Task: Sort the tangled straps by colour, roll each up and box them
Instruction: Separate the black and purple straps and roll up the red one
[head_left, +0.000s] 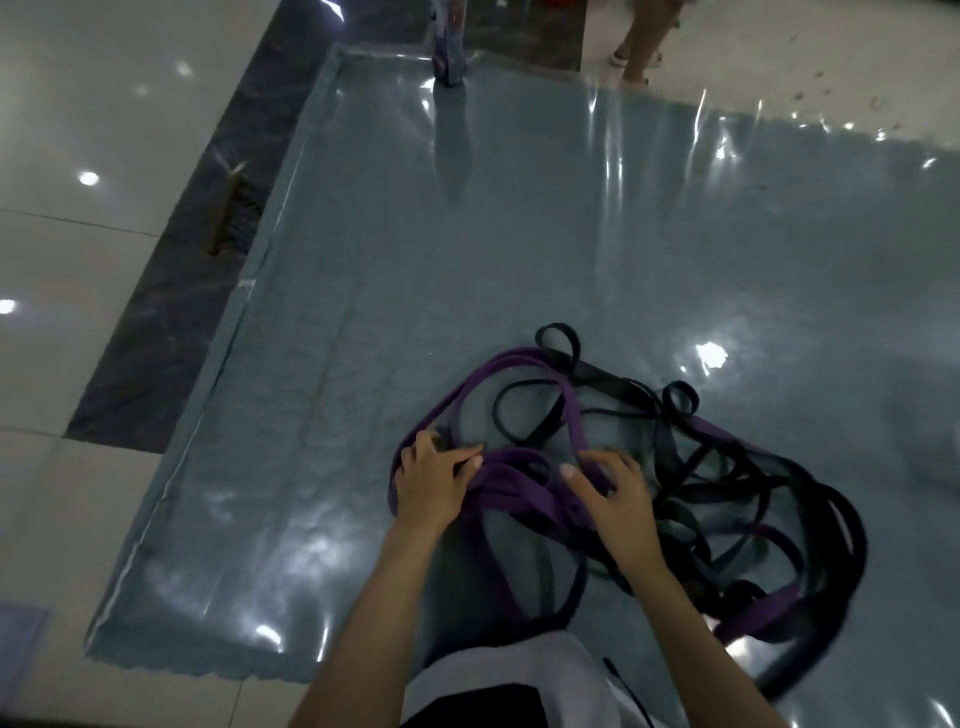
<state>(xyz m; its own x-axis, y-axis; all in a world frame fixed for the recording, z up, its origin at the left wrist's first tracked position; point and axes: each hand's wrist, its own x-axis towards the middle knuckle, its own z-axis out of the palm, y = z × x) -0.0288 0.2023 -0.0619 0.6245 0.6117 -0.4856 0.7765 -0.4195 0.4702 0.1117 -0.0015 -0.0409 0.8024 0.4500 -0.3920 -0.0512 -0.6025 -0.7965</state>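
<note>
Still tangled, purple straps (524, 480) and black straps (675, 467) heaped on the plastic-covered mat (467, 260); left hand (434, 480) gripping purple, right hand (610, 491) spread, pressing (likely to separate colours).

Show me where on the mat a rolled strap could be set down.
Bare mat lies left of the left hand, out to the mat's left edge, and beyond the tangle up to the box. It is crowded around the right hand, where purple straps and black straps overlap.

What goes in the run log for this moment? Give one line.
stage: sorting | left hand: on purple straps | right hand: on purple straps | black straps: tangled | rolled: none
</note>
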